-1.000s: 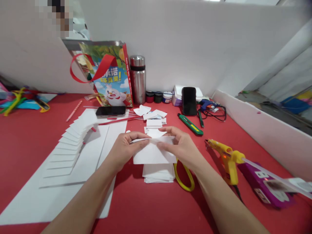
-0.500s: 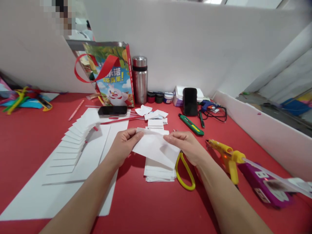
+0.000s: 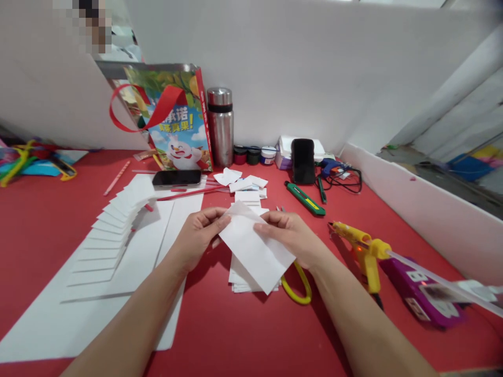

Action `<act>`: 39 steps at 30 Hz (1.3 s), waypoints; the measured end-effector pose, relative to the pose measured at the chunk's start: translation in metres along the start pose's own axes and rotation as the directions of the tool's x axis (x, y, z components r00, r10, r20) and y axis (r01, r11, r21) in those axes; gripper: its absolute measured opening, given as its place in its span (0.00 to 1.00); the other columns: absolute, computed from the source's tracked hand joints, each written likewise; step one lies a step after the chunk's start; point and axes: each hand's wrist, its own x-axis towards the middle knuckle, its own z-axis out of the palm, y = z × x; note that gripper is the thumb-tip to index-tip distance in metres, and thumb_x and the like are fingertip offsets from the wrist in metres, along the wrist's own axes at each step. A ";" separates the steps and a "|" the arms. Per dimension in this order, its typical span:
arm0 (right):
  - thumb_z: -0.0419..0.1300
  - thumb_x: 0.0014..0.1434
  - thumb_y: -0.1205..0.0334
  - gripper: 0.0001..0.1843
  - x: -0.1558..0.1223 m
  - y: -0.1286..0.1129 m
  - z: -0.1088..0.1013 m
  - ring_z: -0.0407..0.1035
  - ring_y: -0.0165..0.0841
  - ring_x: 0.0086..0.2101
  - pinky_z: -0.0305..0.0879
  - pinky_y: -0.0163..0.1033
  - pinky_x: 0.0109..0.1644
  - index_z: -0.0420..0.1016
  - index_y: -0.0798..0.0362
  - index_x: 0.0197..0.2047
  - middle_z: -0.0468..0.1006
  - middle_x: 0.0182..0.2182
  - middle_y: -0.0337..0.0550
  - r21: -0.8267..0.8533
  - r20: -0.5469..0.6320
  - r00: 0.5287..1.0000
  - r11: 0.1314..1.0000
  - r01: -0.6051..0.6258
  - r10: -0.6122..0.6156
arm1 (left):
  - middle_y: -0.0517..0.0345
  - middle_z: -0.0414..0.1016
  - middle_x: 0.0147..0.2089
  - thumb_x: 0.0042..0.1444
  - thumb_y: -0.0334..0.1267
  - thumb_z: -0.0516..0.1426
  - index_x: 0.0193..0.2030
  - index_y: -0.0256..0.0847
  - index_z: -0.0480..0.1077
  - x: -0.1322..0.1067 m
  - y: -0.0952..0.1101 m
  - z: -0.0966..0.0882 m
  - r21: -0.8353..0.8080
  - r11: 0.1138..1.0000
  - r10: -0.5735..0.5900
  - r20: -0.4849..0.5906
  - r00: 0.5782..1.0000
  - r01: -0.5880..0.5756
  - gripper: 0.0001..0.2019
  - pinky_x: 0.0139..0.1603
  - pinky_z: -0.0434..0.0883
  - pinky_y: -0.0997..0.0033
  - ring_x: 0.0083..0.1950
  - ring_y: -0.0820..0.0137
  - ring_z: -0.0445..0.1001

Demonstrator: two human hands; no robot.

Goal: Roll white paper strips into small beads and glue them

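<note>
While the left hand (image 3: 197, 235) pinches paper (image 3: 257, 254), the right hand (image 3: 296, 238) does too.

Head-height view, forward and down across tabletop (image 3: 236, 335)

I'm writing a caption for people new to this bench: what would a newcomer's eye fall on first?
Probably the white paper at the centre, held at an angle between the left hand and the right hand above the red table. Next might come the yellow glue gun on the right, then the colourful bag with its red ribbon handle, upright at the back, left of centre.
</note>
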 end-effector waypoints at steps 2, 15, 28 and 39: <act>0.73 0.50 0.52 0.19 0.000 0.001 0.001 0.75 0.30 0.27 0.67 0.33 0.29 0.81 0.52 0.43 0.83 0.31 0.41 0.019 0.038 0.999 1.000 0.009 -0.010 | 0.61 0.71 0.28 0.57 0.43 0.65 0.44 0.39 0.79 0.000 -0.001 0.000 0.000 1.000 -0.015 0.005 1.000 0.015 0.12 0.20 0.56 0.80 0.22 0.81 0.60; 0.70 0.49 0.61 0.16 0.004 0.005 -0.001 0.74 0.31 0.28 0.67 0.35 0.32 0.85 0.50 0.43 0.84 0.32 0.42 0.187 -0.053 0.997 0.980 0.073 -0.065 | 0.58 0.74 0.28 0.55 0.33 0.63 0.42 0.39 0.81 0.000 0.002 -0.001 -0.120 0.992 0.037 -0.035 0.999 -0.041 0.08 0.27 0.61 0.76 0.26 0.77 0.64; 0.57 0.55 0.62 0.07 0.003 0.002 0.008 0.55 0.26 0.20 0.48 0.34 0.25 0.77 0.50 0.33 0.67 0.21 0.33 -0.204 -0.141 0.959 0.955 0.214 -0.245 | 0.60 0.69 0.26 0.56 0.35 0.60 0.34 0.37 0.78 -0.004 0.010 0.003 -0.099 0.994 0.042 -0.051 0.998 -0.047 0.05 0.26 0.60 0.78 0.25 0.78 0.62; 0.52 0.54 0.69 0.13 0.000 0.003 0.009 0.58 0.28 0.23 0.53 0.35 0.28 0.78 0.51 0.33 0.71 0.23 0.36 -0.592 -0.002 0.890 0.718 0.366 -0.456 | 0.66 0.69 0.24 0.53 0.49 0.66 0.42 0.41 0.71 -0.004 0.003 0.006 0.087 0.986 -0.139 -0.012 0.990 0.140 0.17 0.17 0.60 0.80 0.18 0.79 0.64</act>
